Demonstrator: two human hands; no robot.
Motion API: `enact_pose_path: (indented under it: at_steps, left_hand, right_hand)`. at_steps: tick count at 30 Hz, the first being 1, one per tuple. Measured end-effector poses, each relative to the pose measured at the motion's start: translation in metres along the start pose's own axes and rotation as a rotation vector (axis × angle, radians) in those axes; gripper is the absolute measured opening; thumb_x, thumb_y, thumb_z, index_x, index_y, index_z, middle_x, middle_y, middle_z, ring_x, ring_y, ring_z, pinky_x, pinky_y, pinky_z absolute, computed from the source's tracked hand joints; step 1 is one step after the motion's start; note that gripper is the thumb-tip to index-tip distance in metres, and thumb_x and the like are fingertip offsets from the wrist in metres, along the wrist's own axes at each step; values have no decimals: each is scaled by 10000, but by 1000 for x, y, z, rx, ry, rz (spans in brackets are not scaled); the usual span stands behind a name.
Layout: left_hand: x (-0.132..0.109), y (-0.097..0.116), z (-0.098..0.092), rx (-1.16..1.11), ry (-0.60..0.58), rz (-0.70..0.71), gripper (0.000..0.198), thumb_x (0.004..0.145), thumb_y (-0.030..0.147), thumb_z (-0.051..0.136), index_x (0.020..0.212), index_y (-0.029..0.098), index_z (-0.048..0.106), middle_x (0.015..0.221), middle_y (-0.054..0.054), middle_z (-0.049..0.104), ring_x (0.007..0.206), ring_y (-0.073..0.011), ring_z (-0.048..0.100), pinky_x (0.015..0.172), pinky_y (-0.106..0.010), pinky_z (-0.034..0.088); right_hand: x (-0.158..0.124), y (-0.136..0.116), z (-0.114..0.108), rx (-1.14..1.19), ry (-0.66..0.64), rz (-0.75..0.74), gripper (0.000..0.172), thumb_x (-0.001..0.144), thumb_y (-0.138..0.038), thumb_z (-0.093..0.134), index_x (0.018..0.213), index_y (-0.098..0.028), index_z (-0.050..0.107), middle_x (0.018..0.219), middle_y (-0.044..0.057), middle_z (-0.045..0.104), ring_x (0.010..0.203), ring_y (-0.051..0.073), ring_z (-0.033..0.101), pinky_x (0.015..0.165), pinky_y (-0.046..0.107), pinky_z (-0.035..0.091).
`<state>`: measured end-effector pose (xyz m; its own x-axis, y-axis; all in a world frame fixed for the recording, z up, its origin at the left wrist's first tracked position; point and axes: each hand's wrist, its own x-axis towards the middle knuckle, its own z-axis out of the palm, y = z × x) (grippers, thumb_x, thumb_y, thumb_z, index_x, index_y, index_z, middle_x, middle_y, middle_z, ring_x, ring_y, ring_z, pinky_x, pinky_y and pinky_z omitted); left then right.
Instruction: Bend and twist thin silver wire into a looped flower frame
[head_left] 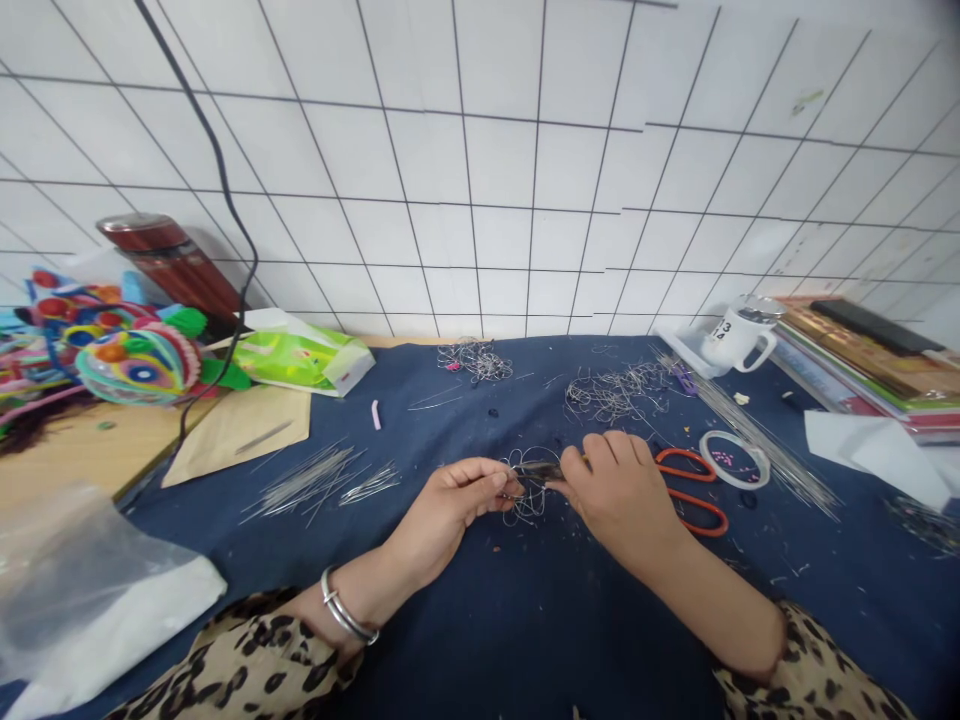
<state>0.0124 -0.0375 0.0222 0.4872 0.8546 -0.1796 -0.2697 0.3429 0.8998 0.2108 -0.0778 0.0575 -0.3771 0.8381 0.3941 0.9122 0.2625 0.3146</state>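
Near the middle of the blue cloth, my left hand (457,505) pinches a thin silver wire between thumb and fingers. My right hand (619,495) is closed around pliers (541,469), whose dark jaws point left toward the left fingertips and touch the wire. A loose tangle of bent wire (529,503) lies just below and between both hands. Red-handled scissors (701,503) rest right beside my right hand, their blades hidden.
Straight wires (304,485) lie left of the hands. Curled wire pieces (615,393) and a round dish (733,460) sit to the right. A white mug (739,335), books (870,365), a green packet (296,358) and a red flask (176,265) stand around the edges.
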Motion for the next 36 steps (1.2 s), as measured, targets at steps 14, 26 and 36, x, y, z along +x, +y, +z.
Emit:
enact_pose_path:
  at_steps: [14, 26, 36]
  left_hand:
    - [-3, 0, 3, 17, -18, -38, 159, 792, 270, 592, 835, 118, 606, 802, -70, 647, 786, -198, 632, 714, -323, 491]
    - [-2, -3, 3, 82, -2, -36, 157, 786, 279, 592, 813, 125, 603, 775, -85, 681, 809, -203, 635, 757, -307, 445]
    - [-2, -2, 2, 10, -18, -58, 110, 766, 247, 608, 793, 141, 598, 686, -28, 634, 687, -156, 623, 676, -268, 442]
  right_hand:
    - [0, -4, 8, 84, 5, 7, 287, 864, -421, 410, 851, -178, 564, 758, 67, 478, 768, 205, 362, 679, 340, 234]
    - [-5, -8, 8, 97, -29, 72, 287, 877, -407, 390, 770, -182, 532, 719, 54, 479, 713, 187, 365, 614, 310, 206]
    - [-5, -9, 6, 102, -39, 76, 243, 854, -396, 444, 773, -183, 530, 719, 52, 481, 718, 190, 370, 618, 311, 212]
